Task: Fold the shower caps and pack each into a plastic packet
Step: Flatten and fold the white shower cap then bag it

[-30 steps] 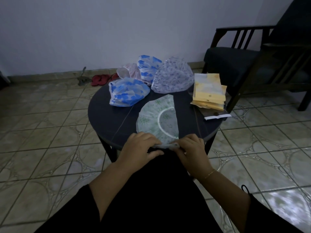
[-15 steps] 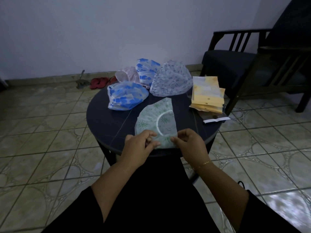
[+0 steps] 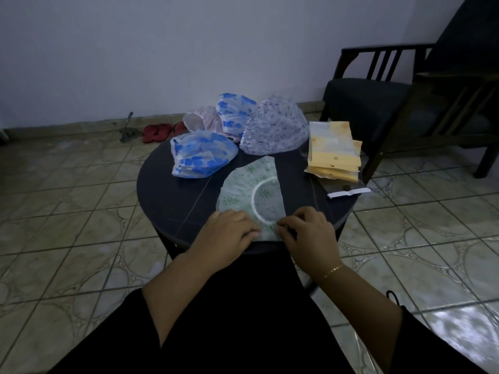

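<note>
— What's hidden from me here?
— The near edge of the green shower cap sits under both hands. My left hand lies on it, fingers curled against the plastic; my right hand pinches the near right corner. Room is dim; the prints blur.
— Any writing?
— None I can read on the yellow packets, far right.
— Edges, room?
— Cap lies folded flat at the near rim of the round table. Bare top left of it; blue cap beyond.
</note>
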Available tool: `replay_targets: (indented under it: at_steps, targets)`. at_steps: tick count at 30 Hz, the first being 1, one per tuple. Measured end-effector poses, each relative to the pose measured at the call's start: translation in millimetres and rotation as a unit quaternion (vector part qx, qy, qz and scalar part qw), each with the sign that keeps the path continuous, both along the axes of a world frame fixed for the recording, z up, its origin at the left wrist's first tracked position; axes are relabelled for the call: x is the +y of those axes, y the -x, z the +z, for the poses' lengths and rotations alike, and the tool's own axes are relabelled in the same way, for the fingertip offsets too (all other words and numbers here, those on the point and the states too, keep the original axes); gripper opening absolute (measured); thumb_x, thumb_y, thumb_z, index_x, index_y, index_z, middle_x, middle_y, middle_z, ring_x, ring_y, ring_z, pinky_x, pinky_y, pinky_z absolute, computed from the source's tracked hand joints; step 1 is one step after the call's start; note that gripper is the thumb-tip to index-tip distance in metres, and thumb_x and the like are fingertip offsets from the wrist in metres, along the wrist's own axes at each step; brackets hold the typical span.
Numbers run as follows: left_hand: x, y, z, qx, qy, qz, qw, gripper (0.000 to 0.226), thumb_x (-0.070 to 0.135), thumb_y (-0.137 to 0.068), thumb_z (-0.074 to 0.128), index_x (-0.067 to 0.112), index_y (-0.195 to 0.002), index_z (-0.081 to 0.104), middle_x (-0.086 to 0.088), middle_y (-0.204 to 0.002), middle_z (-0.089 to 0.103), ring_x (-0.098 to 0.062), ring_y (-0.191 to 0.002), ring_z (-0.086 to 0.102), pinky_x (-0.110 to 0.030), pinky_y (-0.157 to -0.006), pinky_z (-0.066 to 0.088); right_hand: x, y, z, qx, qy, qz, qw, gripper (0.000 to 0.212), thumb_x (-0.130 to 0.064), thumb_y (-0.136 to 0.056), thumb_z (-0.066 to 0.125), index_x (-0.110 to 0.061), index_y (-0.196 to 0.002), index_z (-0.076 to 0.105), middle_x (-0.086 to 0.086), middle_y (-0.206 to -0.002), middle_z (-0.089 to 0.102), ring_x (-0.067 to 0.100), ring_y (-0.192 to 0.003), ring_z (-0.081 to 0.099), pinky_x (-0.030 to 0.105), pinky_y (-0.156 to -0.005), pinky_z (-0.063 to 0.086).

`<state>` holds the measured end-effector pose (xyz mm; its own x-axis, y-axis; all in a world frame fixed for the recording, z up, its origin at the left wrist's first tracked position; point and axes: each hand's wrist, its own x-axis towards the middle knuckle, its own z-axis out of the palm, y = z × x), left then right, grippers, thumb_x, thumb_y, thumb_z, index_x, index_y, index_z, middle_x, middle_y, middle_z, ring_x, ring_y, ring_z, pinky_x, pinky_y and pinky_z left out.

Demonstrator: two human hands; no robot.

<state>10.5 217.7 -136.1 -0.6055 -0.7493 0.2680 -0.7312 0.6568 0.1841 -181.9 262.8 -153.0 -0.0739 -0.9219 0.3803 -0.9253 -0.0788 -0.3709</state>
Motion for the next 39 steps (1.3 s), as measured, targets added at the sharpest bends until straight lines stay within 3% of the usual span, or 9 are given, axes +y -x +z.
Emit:
replay_targets:
  at_steps: [6,9,13,16,19,25,32,36,39]
  targets:
    - [-9.8,-9.4,-0.8,0.011,-0.051,-0.045,0.998,0.063,0.069,-0.079,0.037,0.028,-0.112,0.071,0.013,-0.100,0.062,-0.008,-0.093,0.053,-0.024,-0.081,0.037,6.8,9.7,-7.6,0.070,-0.019,-0.008,0.997,0.042,-0.061,-0.084,0.037,-0.037,-0.097,0.070,0.002,-0.116,0.061,0.030,-0.104,0.056,0.041,-0.073,0.043]
    - [-13.6,-5.0,6.3,0.027,-0.083,-0.027,0.996,0.050,0.062,-0.086,0.044,0.026,-0.104,0.073,0.012,-0.093,0.063,-0.006,-0.086,0.052,-0.025,-0.076,0.042,6.5,10.6,-5.5,0.096,-0.035,0.004,0.995,0.054,-0.073,-0.077,0.036,-0.036,-0.099,0.069,-0.002,-0.115,0.061,0.027,-0.109,0.054,0.041,-0.076,0.042]
    - [-20.0,0.6,12.0,0.083,-0.151,0.021,0.985,0.032,0.044,-0.093,0.053,0.033,-0.063,0.055,0.012,-0.064,0.052,-0.003,-0.063,0.050,-0.027,-0.061,0.039,-3.5,7.0,5.3,0.049,-0.047,0.010,0.998,0.052,-0.069,-0.081,0.037,-0.033,-0.100,0.070,-0.005,-0.119,0.056,0.022,-0.120,0.041,0.038,-0.085,0.029]
    - [-21.7,-1.5,11.1,0.159,-0.212,0.073,0.962,0.009,0.044,-0.082,0.068,0.037,-0.079,0.063,0.013,-0.074,0.062,0.002,-0.070,0.058,-0.018,-0.066,0.046,-11.9,9.9,14.7,-0.001,-0.106,0.003,0.994,0.042,-0.061,-0.087,0.045,-0.032,-0.104,0.070,-0.010,-0.122,0.049,0.015,-0.121,0.030,0.031,-0.084,0.019]
    - [-24.8,-8.1,9.8,0.201,-0.247,0.092,0.943,0.019,0.039,-0.072,0.079,0.025,-0.079,0.069,0.006,-0.071,0.065,0.001,-0.063,0.055,-0.014,-0.060,0.042,-19.2,11.8,23.4,-0.052,-0.145,-0.008,0.988,0.043,-0.062,-0.085,0.049,-0.027,-0.097,0.072,-0.009,-0.117,0.050,0.015,-0.120,0.031,0.032,-0.085,0.018]
    - [-36.7,-6.1,14.5,0.190,-0.269,0.134,0.935,0.033,0.043,-0.077,0.073,0.010,-0.075,0.071,-0.005,-0.068,0.061,-0.008,-0.061,0.051,-0.020,-0.056,0.039,-33.9,9.4,26.4,-0.122,-0.186,-0.051,0.974,0.041,-0.065,-0.081,0.054,-0.027,-0.069,0.066,-0.005,-0.110,0.057,0.023,-0.115,0.037,0.037,-0.084,0.025]
    - [-50.6,3.5,23.7,0.151,-0.330,0.180,0.914,0.043,0.044,-0.079,0.072,0.002,-0.076,0.066,-0.006,-0.069,0.055,-0.015,-0.062,0.048,-0.027,-0.057,0.035,-36.6,2.7,22.5,-0.120,-0.157,-0.100,0.975,0.038,-0.062,-0.079,0.060,-0.026,-0.071,0.068,-0.005,-0.100,0.056,0.024,-0.112,0.039,0.038,-0.083,0.027]
    - [-44.7,9.6,21.6,0.085,-0.240,0.175,0.951,0.028,0.046,-0.081,0.069,0.019,-0.085,0.063,0.006,-0.090,0.060,-0.013,-0.081,0.057,-0.027,-0.067,0.045,-34.3,1.3,18.5,-0.110,-0.124,-0.114,0.980,0.035,-0.059,-0.078,0.062,-0.027,-0.074,0.048,-0.007,-0.091,0.045,0.022,-0.105,0.040,0.034,-0.079,0.024]
    - [-38.5,7.9,15.3,0.025,-0.086,0.125,0.988,0.024,0.044,-0.084,0.066,0.027,-0.097,0.055,0.008,-0.105,0.045,-0.017,-0.086,0.056,-0.031,-0.069,0.044,-34.2,-0.4,15.8,-0.078,-0.112,-0.094,0.986,0.026,-0.056,-0.083,0.057,-0.031,-0.093,0.054,-0.006,-0.103,0.049,0.021,-0.110,0.038,0.034,-0.081,0.023]
